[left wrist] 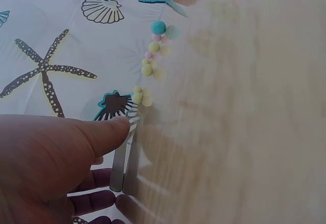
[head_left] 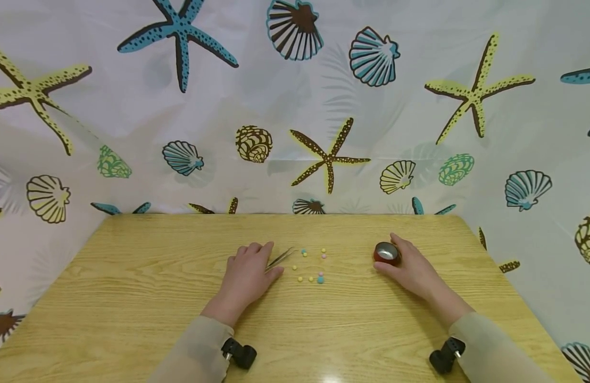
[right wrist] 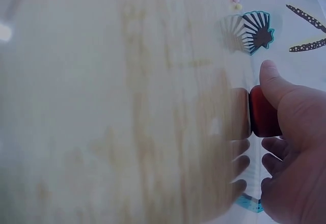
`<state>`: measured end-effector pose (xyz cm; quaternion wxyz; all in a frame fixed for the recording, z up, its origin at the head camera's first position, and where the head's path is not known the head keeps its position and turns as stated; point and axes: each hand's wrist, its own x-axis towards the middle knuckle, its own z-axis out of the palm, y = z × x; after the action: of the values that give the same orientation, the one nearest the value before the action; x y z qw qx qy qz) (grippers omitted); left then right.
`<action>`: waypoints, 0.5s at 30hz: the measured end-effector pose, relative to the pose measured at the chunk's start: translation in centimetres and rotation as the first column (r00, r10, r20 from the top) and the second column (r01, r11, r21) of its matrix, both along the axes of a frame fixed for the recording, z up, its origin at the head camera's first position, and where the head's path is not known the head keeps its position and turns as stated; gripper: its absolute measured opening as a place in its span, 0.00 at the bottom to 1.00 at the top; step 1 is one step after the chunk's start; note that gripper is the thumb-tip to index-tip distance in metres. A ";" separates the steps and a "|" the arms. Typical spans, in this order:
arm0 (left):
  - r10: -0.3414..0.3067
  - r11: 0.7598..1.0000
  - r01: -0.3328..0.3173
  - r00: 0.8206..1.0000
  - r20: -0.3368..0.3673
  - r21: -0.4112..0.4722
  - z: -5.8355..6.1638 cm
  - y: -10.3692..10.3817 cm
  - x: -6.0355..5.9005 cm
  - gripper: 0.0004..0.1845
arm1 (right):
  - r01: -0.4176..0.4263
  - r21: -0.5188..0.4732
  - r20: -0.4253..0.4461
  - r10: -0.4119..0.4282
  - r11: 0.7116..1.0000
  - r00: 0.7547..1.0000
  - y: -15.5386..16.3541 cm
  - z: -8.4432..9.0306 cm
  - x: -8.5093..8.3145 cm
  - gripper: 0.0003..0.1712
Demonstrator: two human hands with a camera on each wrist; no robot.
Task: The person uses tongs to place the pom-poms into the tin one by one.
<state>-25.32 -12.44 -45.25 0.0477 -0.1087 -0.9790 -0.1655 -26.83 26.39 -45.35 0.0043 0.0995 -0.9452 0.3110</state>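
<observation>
"Tweezers [left wrist: 118, 163] first: where do you have them?"

"On the wooden table [head_left: 132, 298], slanted beside my left hand [head_left: 249, 271]; from my seat I see their tips aimed away from me and to the right, toward the little balls [head_left: 311, 279]. The back end lies between thumb and fingers."

"Is that hand gripping them?"

"Not that I can see. On the head feed I see a gap between thumb and forefinger, with the fingers loose around the metal. Whether a fingertip touches it, I can't tell."

"And the right?"

"My right hand [head_left: 414, 271] is grasping the red cup [head_left: 386, 254], thumb on the near side, forefinger curved round the far side. The cup sits on the table with its silvery inside facing up, well apart from the tweezers."

"What colours are the balls on your screen?"

"Yellow, pink and blue, scattered between the tweezers and the cup, some touching or nearly so. The blue one nearest me looks the biggest."

"Anything around the edges?"

"Pale sleeves [head_left: 194, 346], a small black device [head_left: 247, 356] at each wrist, and behind the table a white cloth [head_left: 275, 96] printed with starfish and shells."
</observation>
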 end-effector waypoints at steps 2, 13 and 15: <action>-0.002 1.000 0.002 1.000 -0.004 0.002 0.0 0.0 -0.1 0.38 | 0.002 -0.008 0.008 -0.002 1.000 1.000 0.0 -0.1 -0.1 0.57; -0.013 1.000 0.013 0.999 -0.045 0.002 0.1 0.0 0.1 0.33 | 0.019 -0.025 0.018 -0.018 1.000 1.000 0.0 -0.5 -0.6 0.55; -0.011 1.000 0.012 0.999 -0.046 0.003 0.1 0.0 0.1 0.32 | 0.026 -0.032 0.023 -0.025 0.999 0.999 0.0 -0.6 -0.7 0.54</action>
<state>-25.25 -12.42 -45.15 0.0696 -0.1181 -0.9767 -0.1650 -27.57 26.42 -46.00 -0.0009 0.0840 -0.9413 0.3271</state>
